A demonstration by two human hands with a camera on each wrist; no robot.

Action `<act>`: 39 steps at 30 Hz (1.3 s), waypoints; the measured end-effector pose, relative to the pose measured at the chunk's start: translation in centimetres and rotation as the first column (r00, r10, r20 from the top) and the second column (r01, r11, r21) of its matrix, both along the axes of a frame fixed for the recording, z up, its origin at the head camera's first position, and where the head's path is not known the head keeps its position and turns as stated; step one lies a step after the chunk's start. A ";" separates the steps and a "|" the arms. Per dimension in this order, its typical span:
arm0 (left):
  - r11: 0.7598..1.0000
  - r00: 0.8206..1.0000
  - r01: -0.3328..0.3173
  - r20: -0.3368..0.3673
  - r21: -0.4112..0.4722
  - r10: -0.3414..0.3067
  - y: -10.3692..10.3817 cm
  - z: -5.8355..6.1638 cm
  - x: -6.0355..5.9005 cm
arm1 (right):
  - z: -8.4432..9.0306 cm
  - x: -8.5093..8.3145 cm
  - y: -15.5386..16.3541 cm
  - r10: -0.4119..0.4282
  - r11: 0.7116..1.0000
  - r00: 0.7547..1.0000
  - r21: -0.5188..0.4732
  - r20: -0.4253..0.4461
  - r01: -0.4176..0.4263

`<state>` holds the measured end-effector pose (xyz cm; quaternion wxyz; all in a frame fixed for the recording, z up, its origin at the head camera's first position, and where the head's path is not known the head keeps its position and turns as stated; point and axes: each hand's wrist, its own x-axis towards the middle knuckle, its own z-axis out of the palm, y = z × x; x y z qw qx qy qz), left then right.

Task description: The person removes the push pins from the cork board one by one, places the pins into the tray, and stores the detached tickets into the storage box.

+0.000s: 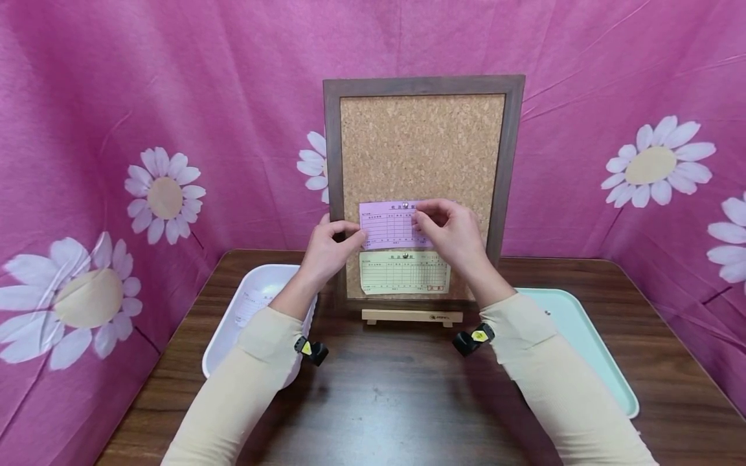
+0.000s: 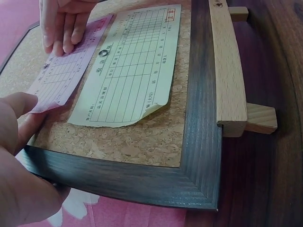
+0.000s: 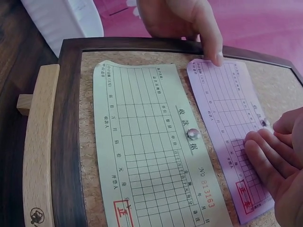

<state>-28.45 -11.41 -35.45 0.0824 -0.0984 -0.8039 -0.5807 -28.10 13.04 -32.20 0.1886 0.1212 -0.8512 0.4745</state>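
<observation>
On the cork board (image 1: 419, 145): purple slip (image 1: 381, 226) set just above green slip (image 1: 402, 278), upper pin (image 1: 405, 205) and lower pin (image 1: 405, 256) near their respective top edges. Left hand (image 1: 325, 252) pinches the purple slip's left edge. Right hand (image 1: 457, 236): fingers close together, loosely bent, resting on its right part beside the upper pin. Surface (image 1: 373, 395) carries white tray (image 1: 230, 323) at left, mint tray (image 1: 606, 369) at right.

Rough cork (image 1: 422, 142), grained wooden frame (image 1: 511, 155), matt paper slips (image 3: 142, 127), glossy metal pin (image 3: 193, 135), smooth plastic tray (image 1: 588, 349), cloth backdrop (image 1: 245, 97)
</observation>
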 end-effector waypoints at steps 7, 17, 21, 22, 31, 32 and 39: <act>1.000 1.000 -0.013 0.001 0.019 0.013 0.4 0.2 0.0 | 0.1 0.0 -0.5 -0.018 1.000 1.000 -0.003 -0.008 0.018; 0.999 0.999 -0.025 -0.024 0.044 0.026 0.7 0.3 -0.1 | 0.0 -0.2 -1.0 -0.033 0.999 0.999 -0.020 -0.020 0.032; 0.998 0.999 -0.027 -0.040 0.050 0.029 0.8 0.3 -0.2 | 0.1 -0.1 -1.2 -0.038 0.999 0.999 -0.017 -0.020 0.038; 0.998 0.999 -0.029 -0.043 0.050 0.031 0.8 0.3 -0.3 | 0.1 -0.1 -1.2 -0.040 0.999 0.999 -0.017 -0.021 0.040; 0.998 0.997 -0.044 -0.054 0.053 0.047 0.7 0.5 -0.3 | 0.2 -0.2 -1.4 -0.053 0.998 0.999 -0.014 -0.012 0.053; 0.998 0.997 -0.046 -0.056 0.049 0.049 0.7 0.5 -0.3 | 0.2 -0.2 -1.5 -0.054 0.998 0.999 -0.017 -0.008 0.054; 0.998 0.997 -0.045 -0.060 0.039 0.047 0.7 0.5 -0.3 | 0.3 -0.2 -1.7 -0.070 0.997 0.997 -0.015 -0.010 0.070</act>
